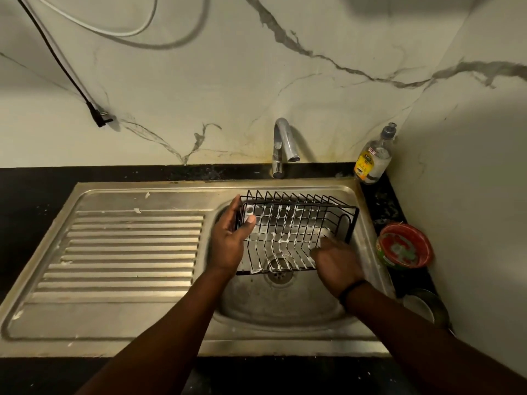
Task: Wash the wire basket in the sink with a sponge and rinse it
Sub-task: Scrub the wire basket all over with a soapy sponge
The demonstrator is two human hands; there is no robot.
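A black wire basket (296, 223), streaked with white foam, is held tilted over the steel sink bowl (256, 303). My left hand (231, 240) grips its left end, with the thumb inside the frame. My right hand (336, 260) is blurred and lies on the basket's lower right part. Its fingers curl down over a pale sponge (325, 237), of which only a small edge shows. The tap (282, 146) stands behind the basket, and no water runs from it.
The ribbed draining board (125, 246) lies to the left. On the black counter to the right stand a dish soap bottle (373, 155), a red bowl (405, 246) and a dark round container (425, 306). A black plug (99, 116) hangs on the marble wall.
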